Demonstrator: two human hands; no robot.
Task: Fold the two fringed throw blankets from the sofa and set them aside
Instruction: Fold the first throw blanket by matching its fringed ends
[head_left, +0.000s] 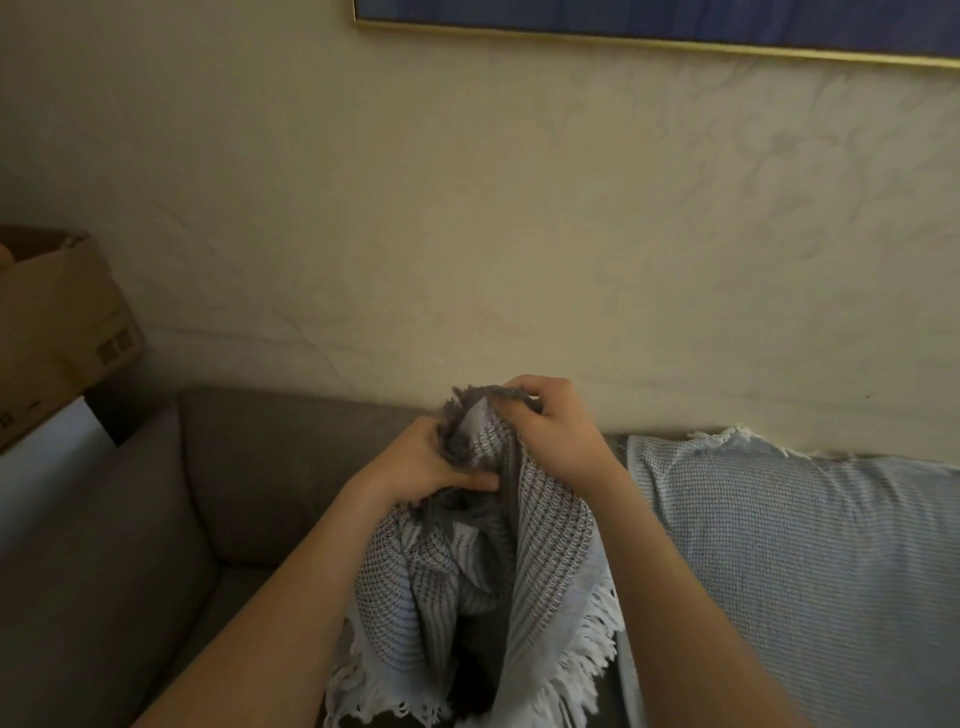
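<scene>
**A:** Head view, what are the hands doing?

**B:** Both are up in front of the sofa (249, 467) back, holding the striped blanket (483, 561). The left hand (426, 462) has its fingers curled round a bunch of the grey fringe. The right hand (550, 431) pinches the top edge just beside it. The rest hangs down between the forearms, white fringe at the bottom.

**A:** And the other one?

**B:** The light blue blanket (779, 545) is draped over the sofa on the right, not being touched. There's a cardboard box (57, 322) off to the left.
</scene>
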